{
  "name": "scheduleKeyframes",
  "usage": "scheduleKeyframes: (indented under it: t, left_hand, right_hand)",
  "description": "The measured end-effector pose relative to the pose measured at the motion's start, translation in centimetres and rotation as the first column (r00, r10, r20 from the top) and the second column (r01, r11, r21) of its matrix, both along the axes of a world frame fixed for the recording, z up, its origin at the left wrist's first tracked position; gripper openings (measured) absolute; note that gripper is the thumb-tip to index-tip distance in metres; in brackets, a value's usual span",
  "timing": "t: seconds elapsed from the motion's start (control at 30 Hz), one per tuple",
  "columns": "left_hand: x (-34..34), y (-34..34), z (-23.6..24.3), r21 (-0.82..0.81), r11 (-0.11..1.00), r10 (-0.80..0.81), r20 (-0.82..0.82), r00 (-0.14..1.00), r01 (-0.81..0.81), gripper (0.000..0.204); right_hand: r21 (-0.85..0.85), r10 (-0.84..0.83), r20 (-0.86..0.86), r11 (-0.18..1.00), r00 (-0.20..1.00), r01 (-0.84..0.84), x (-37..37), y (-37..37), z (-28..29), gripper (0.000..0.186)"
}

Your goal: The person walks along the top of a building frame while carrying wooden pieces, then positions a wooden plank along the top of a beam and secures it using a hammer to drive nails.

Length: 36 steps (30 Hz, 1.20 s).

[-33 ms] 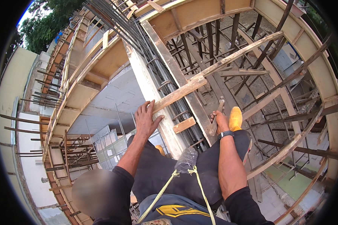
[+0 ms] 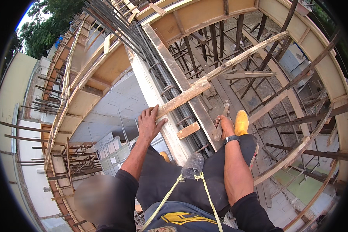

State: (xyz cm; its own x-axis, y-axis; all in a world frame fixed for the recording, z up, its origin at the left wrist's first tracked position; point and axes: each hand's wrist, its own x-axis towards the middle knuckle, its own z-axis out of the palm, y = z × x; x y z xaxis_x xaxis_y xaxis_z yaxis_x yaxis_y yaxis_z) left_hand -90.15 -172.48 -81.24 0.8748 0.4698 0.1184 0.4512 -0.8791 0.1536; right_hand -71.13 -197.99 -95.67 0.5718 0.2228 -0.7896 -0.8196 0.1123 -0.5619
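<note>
The crosswise plank (image 2: 185,99) is light brown, the boots (image 2: 241,120) bright yellow (the cords (image 2: 163,201) paler yellow).

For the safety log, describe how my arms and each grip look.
Black sleeves leave the forearms bare. The left grip has no glove or band; the right grip is gloveless too, but a dark wristband, possibly a watch, sits just behind it.
</note>
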Motion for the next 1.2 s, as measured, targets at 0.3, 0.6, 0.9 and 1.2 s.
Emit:
scheduleKeyframes:
  t: [0.3,0.6,0.9,1.2]
  left_hand:
    - [2.8,11.2,-3.6,-0.009,0.993,0.118,0.046,0.992,-0.117,0.048]
    - [6.3,15.2,-3.6,-0.042,0.992,0.117,-0.095,0.989,-0.121,0.049]
    - [4.8,15.0,-2.7,-0.049,0.994,0.095,-0.108,0.990,-0.101,0.052]
    - [3.3,5.0,2.8,-0.161,0.982,-0.080,0.089,0.993,0.093,0.049]
  right_hand:
    - [-0.016,-0.004,0.057,1.000,0.998,0.005,-0.5,-0.2,-0.3,0.015]
    - [-0.043,-0.004,0.081,0.999,0.997,0.008,-0.5,0.6,-1.9,0.020]
    - [-0.027,0.052,0.073,0.998,0.996,-0.050,-0.6,0.5,-0.6,0.019]
    - [0.011,0.026,-0.001,1.000,1.000,-0.026,-0.1,1.4,-1.7,0.017]
